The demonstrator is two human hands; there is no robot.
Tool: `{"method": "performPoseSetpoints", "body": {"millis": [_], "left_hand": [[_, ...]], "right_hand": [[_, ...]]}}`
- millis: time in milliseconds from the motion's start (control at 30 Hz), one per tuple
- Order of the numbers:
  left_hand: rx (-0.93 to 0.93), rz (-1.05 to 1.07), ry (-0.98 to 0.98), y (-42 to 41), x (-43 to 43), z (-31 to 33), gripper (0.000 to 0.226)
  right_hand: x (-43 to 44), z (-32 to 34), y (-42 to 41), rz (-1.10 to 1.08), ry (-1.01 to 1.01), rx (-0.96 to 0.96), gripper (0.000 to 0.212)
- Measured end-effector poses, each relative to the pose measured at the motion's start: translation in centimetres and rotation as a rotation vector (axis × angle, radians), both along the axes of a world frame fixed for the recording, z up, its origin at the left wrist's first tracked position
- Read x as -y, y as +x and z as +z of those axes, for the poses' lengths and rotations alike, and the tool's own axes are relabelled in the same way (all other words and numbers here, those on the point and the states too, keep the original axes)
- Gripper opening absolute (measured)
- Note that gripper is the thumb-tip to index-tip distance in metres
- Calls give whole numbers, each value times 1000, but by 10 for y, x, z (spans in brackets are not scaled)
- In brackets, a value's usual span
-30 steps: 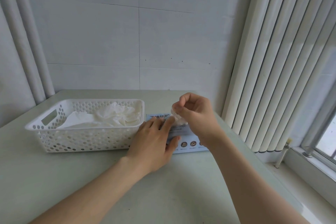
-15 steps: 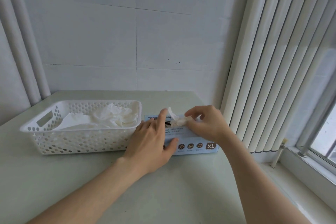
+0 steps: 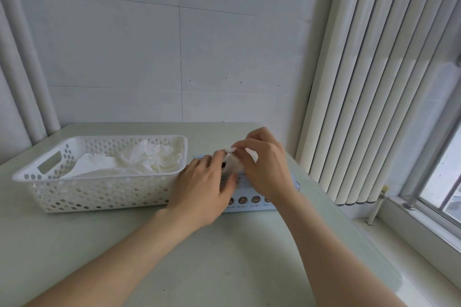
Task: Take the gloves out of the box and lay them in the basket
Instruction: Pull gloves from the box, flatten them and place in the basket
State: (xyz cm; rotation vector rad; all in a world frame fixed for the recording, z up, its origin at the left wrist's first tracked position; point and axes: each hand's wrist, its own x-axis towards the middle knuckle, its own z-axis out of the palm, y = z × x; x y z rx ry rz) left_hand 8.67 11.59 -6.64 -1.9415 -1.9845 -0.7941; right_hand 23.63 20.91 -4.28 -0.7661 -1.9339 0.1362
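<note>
The left hand lies flat, fingers straight, pressing down the light-blue cardboard glove box. At its 2 o'clock the right hand pinches a crumpled thin white glove over the box. A sharp tug could drag out extras or tear it. At the box's 9 o'clock, the white perforated plastic basket holds a pile of white gloves.

Glove box mostly covered by left hand and right hand, box opening hidden, front print too small to read, glove in right hand blurred, forearms cut off at bottom edge
</note>
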Motion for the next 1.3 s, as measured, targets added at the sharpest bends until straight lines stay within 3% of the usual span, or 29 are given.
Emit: {"method": "performPoseSetpoints", "body": {"millis": [300, 533, 733, 833, 933, 1000, 1033, 1300], "left_hand": [[-184, 62, -8, 7, 3, -2, 54], [-209, 55, -119, 6, 7, 8, 61], [-38, -6, -89, 11, 7, 19, 41], [57, -143, -62, 11, 7, 19, 62], [49, -255, -77, 13, 4, 22, 71], [17, -270, -120, 14, 0, 24, 73], [6, -257, -145, 14, -2, 25, 73], [305, -147, -78, 21, -28, 35, 32]], "right_hand": [[9, 22, 17, 105, -500, -504, 12], [9, 27, 19, 193, -662, -727, 17], [10, 28, 25, 316, -654, -433, 23], [5, 33, 37, 73, -513, -411, 21], [1, 28, 44, -200, -442, -70, 17], [4, 24, 41, -264, -434, 180, 6], [4, 23, 40, -255, -430, 235, 11], [-1, 15, 33, -25, -110, 310, 17]]}}
